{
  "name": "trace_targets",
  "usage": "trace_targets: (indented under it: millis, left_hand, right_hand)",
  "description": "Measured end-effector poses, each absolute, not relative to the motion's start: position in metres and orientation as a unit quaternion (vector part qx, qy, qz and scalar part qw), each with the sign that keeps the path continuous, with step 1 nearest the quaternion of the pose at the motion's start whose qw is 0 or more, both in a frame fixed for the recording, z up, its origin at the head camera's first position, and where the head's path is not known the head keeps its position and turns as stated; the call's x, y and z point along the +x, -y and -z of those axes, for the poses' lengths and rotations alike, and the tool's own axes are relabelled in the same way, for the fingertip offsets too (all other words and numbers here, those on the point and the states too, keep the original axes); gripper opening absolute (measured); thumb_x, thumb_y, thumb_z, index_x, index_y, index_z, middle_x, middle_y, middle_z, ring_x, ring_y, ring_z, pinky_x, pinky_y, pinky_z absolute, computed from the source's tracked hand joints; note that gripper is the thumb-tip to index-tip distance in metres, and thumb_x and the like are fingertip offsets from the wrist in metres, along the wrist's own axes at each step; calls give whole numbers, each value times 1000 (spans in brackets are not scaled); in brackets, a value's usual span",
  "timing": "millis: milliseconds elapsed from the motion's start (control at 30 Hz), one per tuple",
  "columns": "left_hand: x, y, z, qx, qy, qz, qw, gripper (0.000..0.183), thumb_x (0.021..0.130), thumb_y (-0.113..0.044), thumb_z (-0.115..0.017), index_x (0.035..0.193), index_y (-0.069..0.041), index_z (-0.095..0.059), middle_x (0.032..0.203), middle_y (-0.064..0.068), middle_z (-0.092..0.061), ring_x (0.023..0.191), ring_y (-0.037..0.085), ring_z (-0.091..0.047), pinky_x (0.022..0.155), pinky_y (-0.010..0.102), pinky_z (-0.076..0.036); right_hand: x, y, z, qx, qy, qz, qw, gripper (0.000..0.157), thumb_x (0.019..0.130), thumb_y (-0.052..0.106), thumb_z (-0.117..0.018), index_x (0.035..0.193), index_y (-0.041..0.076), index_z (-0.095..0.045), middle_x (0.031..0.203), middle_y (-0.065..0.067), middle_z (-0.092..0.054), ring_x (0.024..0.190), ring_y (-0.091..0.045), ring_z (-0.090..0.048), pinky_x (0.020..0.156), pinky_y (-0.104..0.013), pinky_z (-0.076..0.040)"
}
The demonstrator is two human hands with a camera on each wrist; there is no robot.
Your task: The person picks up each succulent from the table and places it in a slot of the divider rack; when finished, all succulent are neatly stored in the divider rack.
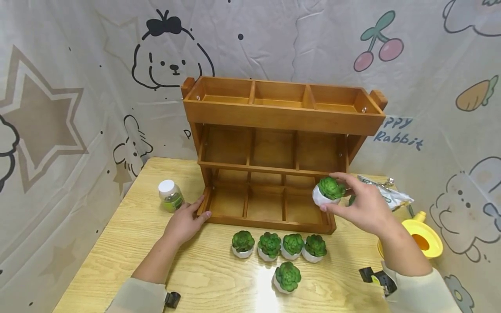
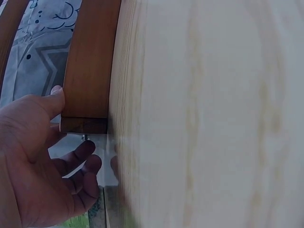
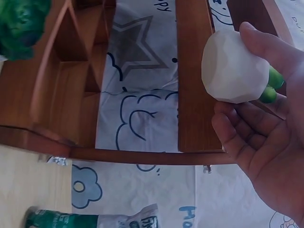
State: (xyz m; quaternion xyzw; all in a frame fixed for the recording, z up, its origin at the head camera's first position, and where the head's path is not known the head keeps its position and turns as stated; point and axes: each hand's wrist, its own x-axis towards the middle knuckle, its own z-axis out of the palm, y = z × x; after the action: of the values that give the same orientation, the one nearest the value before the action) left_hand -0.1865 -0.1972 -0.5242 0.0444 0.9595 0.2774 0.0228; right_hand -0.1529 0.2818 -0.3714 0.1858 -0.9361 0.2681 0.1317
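My right hand (image 1: 368,208) holds a potted succulent (image 1: 330,188) between thumb and fingers, in front of the right end of the wooden shelf's (image 1: 282,118) lower tiers. In the right wrist view its faceted white pot (image 3: 232,69) faces the camera, and the green leaves are mostly hidden by the hand. At the shelf's bottom left corner, my left hand (image 1: 185,224) grips the frame; the left wrist view shows the thumb against the wooden end (image 2: 89,90), other fingers curled beneath. Several more potted succulents, one of them a front plant (image 1: 287,277), stand on the table before the shelf.
Left of the shelf stands a small jar (image 1: 170,198) with a white lid. On the right are a silvery packet (image 1: 391,196) and a yellow watering can (image 1: 428,232). Patterned cloth (image 1: 250,39) hangs behind the wooden table (image 1: 203,278).
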Motion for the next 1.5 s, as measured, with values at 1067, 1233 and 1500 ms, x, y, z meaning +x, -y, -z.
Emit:
trace_targets:
  millis: [1067, 1233, 1500]
  left_hand:
    - [-186, 196, 523, 39, -958, -281, 29, 71, 102, -53, -61, 162, -20, -40, 128, 23, -59, 105, 37, -62, 90, 58, -51]
    - [-185, 196, 524, 41, -957, -284, 29, 71, 103, -52, -61, 162, -20, -39, 125, 21, -59, 100, 33, -62, 88, 57, -51]
    - [-186, 195, 524, 41, -957, -287, 25, 70, 103, -50, -61, 162, -19, -40, 122, 19, -60, 95, 30, -60, 87, 55, -51]
  right_hand:
    - [-208, -268, 335, 124, 932, -325, 104, 83, 87, 48, -84, 154, 16, -47, 131, -17, -64, 108, -37, -69, 82, -51, -56]
    - [-216, -268, 337, 109, 935, -325, 91, 85, 86, 49, -83, 156, 18, -45, 133, -19, -62, 112, -38, -67, 87, -54, -56]
    - [-227, -269, 342, 121, 940, -304, 98, 81, 87, 44, -83, 154, 16, -46, 126, -20, -65, 107, -37, -67, 86, -53, -54]
